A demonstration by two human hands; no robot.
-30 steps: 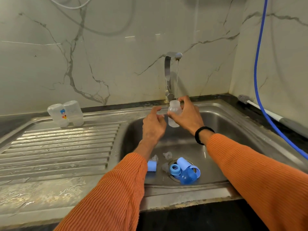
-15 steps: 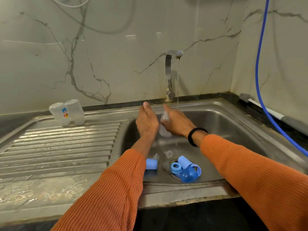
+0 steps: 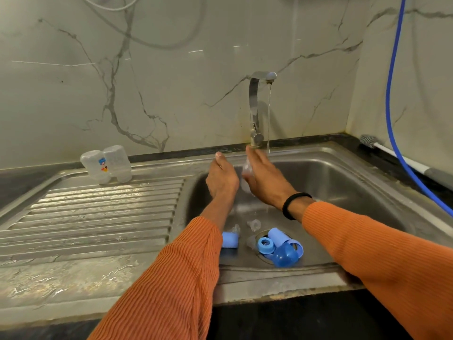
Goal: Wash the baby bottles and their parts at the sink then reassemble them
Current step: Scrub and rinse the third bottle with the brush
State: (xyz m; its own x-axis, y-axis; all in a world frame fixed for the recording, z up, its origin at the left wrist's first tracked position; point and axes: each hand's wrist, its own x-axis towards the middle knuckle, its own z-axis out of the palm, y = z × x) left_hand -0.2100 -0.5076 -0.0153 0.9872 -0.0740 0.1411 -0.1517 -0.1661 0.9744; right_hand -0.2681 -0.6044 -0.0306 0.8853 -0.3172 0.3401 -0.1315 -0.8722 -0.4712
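Below the tap [image 3: 262, 77], the right hand [image 3: 266, 182] grips a clear bottle [image 3: 245, 171], left hand [image 3: 222, 179] flat alongside; rinse it turning slowly.

No readable text anywhere; the bottle [image 3: 98, 166] on the drainboard bears only a small colourful picture.

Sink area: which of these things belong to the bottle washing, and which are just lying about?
Job:
- clear bottle between both hands
- two washed bottles on the drainboard
- blue caps and rings by the drain
- running tap

Lying about:
- blue hose
- brush on the counter
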